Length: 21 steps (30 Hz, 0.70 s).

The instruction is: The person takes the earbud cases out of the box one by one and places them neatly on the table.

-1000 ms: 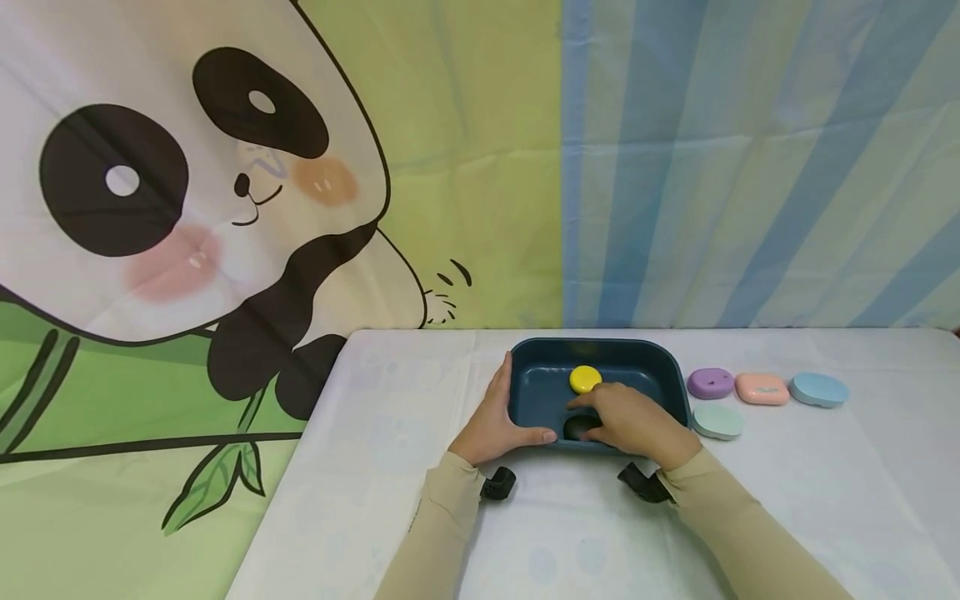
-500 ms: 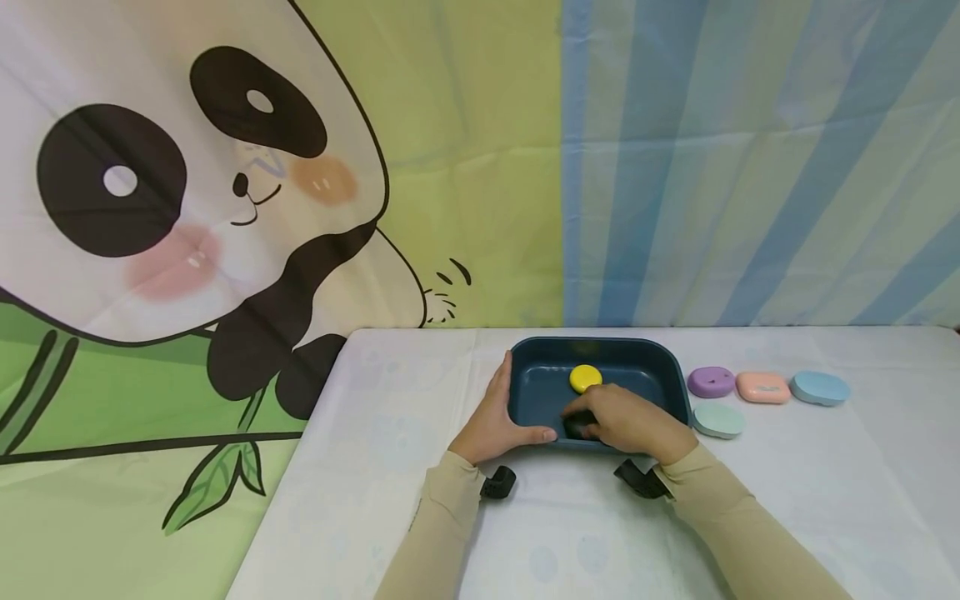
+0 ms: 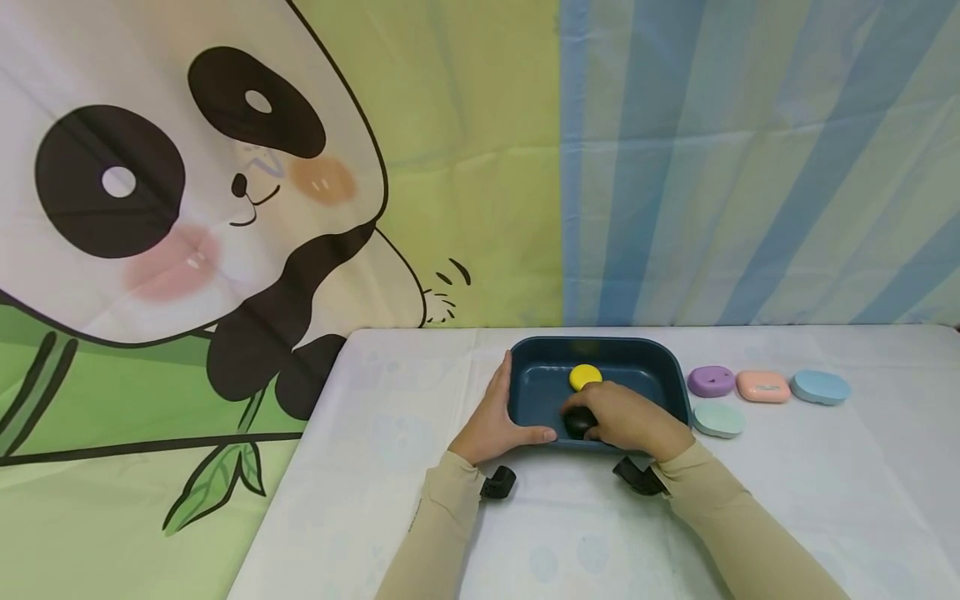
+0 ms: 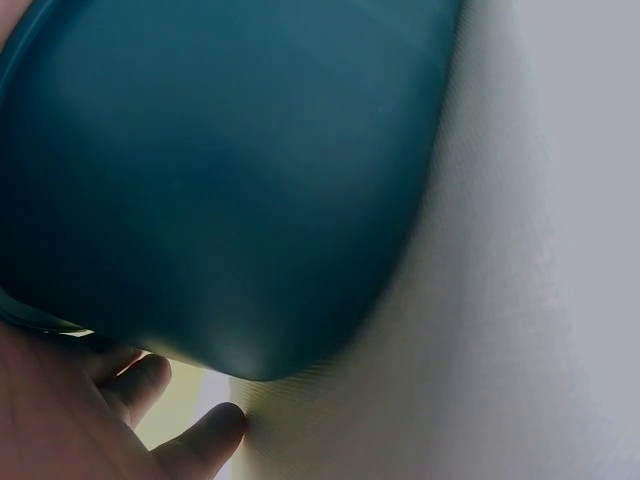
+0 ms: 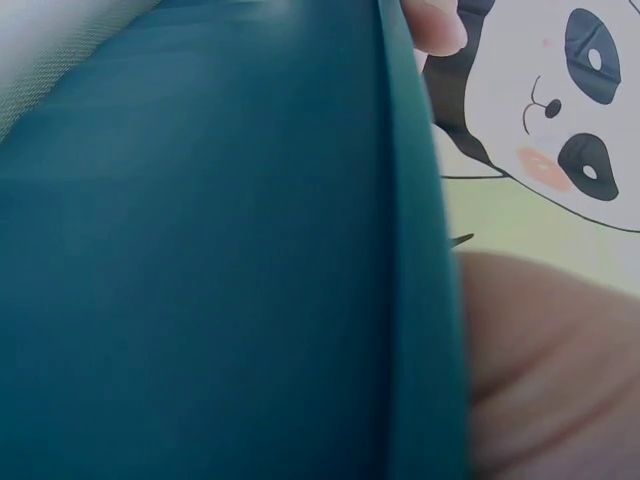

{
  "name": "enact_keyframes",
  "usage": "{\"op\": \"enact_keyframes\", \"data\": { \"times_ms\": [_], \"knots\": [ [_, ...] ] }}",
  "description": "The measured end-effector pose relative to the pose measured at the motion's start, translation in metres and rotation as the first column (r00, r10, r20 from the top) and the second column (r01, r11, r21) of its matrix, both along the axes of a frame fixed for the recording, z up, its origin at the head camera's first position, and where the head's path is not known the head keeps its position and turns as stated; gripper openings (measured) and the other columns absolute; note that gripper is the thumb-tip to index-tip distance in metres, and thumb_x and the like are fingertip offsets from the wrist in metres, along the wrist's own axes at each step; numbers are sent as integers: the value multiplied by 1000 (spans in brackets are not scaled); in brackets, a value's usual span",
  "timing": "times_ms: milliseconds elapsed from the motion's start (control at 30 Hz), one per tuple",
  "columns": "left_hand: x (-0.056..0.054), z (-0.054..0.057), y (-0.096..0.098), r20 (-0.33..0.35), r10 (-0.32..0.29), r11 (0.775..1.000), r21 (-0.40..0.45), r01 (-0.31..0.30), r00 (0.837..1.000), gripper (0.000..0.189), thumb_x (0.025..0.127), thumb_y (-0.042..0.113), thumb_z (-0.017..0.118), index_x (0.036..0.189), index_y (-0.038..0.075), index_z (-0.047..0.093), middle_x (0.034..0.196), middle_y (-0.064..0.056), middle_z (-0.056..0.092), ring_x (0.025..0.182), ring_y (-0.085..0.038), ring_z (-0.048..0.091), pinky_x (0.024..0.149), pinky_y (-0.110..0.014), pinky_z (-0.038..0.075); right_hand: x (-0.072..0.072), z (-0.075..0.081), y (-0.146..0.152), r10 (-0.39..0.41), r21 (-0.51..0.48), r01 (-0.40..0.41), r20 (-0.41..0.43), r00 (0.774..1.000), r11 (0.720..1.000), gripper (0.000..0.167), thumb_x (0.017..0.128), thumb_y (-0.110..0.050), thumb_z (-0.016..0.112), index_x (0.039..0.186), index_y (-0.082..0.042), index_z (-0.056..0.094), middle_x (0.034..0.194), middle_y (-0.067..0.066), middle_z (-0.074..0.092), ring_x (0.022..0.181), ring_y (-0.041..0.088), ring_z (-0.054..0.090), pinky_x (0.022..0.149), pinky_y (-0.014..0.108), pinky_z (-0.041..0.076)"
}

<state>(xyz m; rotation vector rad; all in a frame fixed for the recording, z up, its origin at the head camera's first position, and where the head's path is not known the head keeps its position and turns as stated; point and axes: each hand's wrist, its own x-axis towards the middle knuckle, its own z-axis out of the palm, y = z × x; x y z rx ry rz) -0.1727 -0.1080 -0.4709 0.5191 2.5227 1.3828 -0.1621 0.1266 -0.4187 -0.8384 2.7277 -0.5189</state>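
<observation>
A dark blue rectangular tray (image 3: pixel 645 354) stands on the table. My left hand (image 3: pixel 487 429) holds its near left corner, thumb over the front rim and fingers along the left side wall. Inside the tray, my right hand (image 3: pixel 630 417) grips a smooth black rounded object (image 3: pixel 580 422) between thumb and fingers. A round yellow object (image 3: pixel 585 377) lies just behind that hand, inside the tray. The left wrist view shows the outside of the tray (image 4: pixel 220 180) beside my fingers. From the right wrist, the tray wall (image 5: pixel 200 250) hides the black object.
Right of the tray, a purple oval object (image 3: pixel 711 381), a peach rounded one (image 3: pixel 762 387) and a light blue oval one (image 3: pixel 821 387) form a row. A mint green oval object (image 3: pixel 717 420) lies in front of the purple one. Behind the white table (image 3: pixel 405 375) hangs a panda-printed cloth (image 3: pixel 465 167).
My right fingers have closed round the black object, and it appears slightly higher in the tray. My left hand and the tray have stayed in place.
</observation>
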Motion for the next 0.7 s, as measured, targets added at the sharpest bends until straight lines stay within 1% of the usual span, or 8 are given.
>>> {"op": "enact_keyframes", "data": {
  "times_ms": [67,300,367,467,700],
  "knots": [
    [0,0,0,1,4,1000,-3,-4,1000,135,70,61,86,160,34,-12,168,7,-2,153,-18,4,119,-52,21,1,0,1,2,-4,-2,-18,1000,1000,39,81,-4,84,119,-10,73,113,6,69,105,28,64,93,48,53],
    [0,1,1,4,9,1000,-4,-9,1000,132,74,49,88,160,34,-11,168,6,-2,153,-20,5,119,-53,22,4,0,8,24,-36,-27,-96,995,999,38,83,-3,82,119,-10,72,113,7,69,104,28,64,91,48,53],
    [0,1,2,4,8,1000,-3,-8,1000,132,74,50,88,160,35,-11,168,6,-2,153,-20,4,119,-53,22,6,1,10,21,-46,-27,-111,994,999,38,84,-3,81,120,-9,71,114,8,69,105,29,64,92,48,53],
    [0,0,1,8,9,1000,-1,-9,1000,132,73,52,87,160,37,-11,168,7,-2,153,-20,4,119,-54,22,9,3,12,11,-52,-17,-119,993,999,38,86,-4,79,122,-10,70,118,10,67,109,30,63,93,49,52],
    [-1,-2,1,10,13,1000,5,-13,1000,133,73,51,88,162,29,-9,168,6,-1,153,-21,6,118,-54,23,14,9,17,-30,-43,25,-117,993,999,41,88,-7,78,127,-11,67,128,16,63,117,37,60,96,54,50]
  ]
}}
